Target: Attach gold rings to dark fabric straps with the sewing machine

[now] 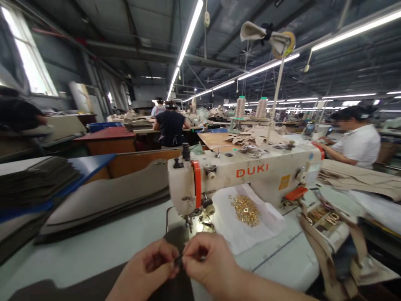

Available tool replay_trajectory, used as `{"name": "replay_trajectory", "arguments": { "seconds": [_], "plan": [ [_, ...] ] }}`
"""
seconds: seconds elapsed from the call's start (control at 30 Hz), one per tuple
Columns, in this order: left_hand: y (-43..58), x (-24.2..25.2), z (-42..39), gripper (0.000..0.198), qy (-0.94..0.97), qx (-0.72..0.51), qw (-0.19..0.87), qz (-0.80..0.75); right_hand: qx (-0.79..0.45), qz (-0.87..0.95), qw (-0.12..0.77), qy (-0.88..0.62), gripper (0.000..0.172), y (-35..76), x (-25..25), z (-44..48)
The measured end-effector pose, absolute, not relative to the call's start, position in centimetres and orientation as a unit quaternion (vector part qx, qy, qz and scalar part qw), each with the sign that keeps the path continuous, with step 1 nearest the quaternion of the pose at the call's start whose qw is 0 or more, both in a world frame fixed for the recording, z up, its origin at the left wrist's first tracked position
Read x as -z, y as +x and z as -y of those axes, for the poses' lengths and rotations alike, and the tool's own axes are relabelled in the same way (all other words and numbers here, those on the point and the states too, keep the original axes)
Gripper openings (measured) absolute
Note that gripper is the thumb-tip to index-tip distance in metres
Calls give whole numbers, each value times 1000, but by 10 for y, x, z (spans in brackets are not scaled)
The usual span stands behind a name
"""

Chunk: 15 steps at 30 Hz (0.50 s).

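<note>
My left hand [153,263] and my right hand [209,259] meet just in front of the sewing machine [244,167]. Fingers of both are pinched on a small dark strip [178,260], mostly covered by the fingertips. Beneath them a dark brown fabric piece [103,278] lies on the machine table and runs up to the lit needle and presser foot [189,221]. A white cloth [225,217] under the machine arm carries a heap of small gold-coloured metal rings [246,210].
Stacked dark panels [109,196] lie at the left. Right of the machine are tan straps [313,242] and a holder with gold rings [331,218]. A co-worker in white [357,142] sits at the right; another in black [171,125] sits ahead. Thread cones [240,107] stand behind.
</note>
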<state>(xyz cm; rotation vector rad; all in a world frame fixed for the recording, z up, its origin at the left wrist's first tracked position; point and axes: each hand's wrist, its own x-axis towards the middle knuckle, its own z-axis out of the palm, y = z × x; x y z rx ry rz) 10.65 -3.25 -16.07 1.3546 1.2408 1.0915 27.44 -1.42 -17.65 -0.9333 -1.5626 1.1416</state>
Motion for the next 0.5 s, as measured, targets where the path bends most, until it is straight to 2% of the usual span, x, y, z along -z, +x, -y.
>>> {"name": "replay_trajectory", "arguments": {
  "seconds": [0.23, 0.37, 0.5],
  "plan": [
    [113, 155, 34, 18, 533, -459, 510, -495, -456, 647, 494, -360, 5, 277, 178, 19],
    [115, 155, 41, 13, 541, -490, 469, -498, -468, 653, 483, -347, 3, 279, 179, 20],
    [114, 157, 44, 11, 566, -496, 413, -513, -531, 616, 474, -337, 5, 280, 179, 18]
  ]
}}
